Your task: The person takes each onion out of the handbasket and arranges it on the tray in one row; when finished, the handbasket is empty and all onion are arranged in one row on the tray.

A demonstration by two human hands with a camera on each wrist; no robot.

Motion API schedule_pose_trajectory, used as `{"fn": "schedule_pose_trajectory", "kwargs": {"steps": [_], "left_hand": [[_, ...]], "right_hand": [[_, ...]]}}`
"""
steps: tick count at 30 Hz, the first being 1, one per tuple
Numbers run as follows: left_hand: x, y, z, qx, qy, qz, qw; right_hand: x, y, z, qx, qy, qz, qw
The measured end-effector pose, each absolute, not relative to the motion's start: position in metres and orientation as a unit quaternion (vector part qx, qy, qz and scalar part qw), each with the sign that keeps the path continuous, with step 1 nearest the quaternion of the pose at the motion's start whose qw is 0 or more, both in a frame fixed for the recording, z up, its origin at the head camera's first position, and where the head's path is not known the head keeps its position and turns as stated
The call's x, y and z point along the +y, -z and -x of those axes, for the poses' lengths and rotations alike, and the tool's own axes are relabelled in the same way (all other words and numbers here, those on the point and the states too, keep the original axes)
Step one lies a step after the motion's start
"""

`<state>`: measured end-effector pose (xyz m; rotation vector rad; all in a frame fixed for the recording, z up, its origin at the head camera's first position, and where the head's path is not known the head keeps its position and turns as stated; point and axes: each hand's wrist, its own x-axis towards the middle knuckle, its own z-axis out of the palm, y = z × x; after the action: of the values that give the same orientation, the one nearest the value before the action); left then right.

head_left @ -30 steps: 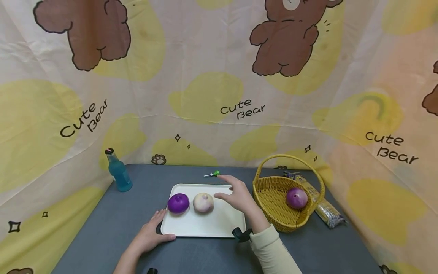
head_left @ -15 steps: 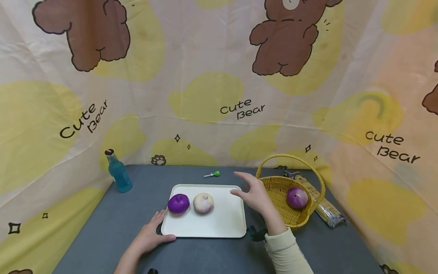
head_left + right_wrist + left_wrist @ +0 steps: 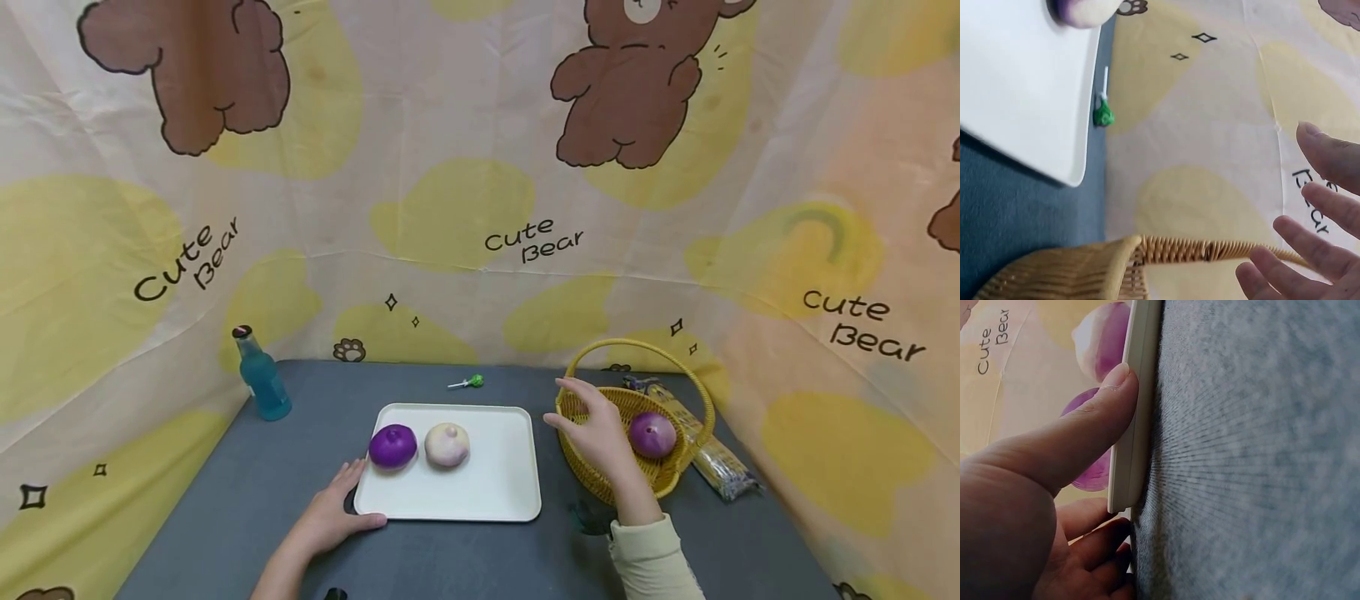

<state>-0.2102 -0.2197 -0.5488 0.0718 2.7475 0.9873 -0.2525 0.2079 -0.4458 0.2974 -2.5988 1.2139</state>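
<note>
Inside the basket (image 3: pixel 600 417), the onion (image 3: pixel 652 434) lies just beyond the right hand (image 3: pixel 600 429) fingers.

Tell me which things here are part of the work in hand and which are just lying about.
In hand: right hand, basket, purple onion in basket, tray, left hand, tray's purple onion, pale onion.
Lying about: blue bottle, green lollipop, wrapped packet.

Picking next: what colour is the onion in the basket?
Purple with a paler sheen, the onion lies in the yellow basket; head view.
</note>
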Motion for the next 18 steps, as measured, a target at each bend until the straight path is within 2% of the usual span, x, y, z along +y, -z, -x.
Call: {"fn": "schedule_pose_trajectory", "kwargs": {"steps": [18], "left_hand": [[-0.218, 0.550, 0.211, 0.934, -0.339, -0.020, 0.113]], "right_hand": [[0.269, 0.470, 0.255, -0.902, -0.407, -0.055, 0.134]]}}
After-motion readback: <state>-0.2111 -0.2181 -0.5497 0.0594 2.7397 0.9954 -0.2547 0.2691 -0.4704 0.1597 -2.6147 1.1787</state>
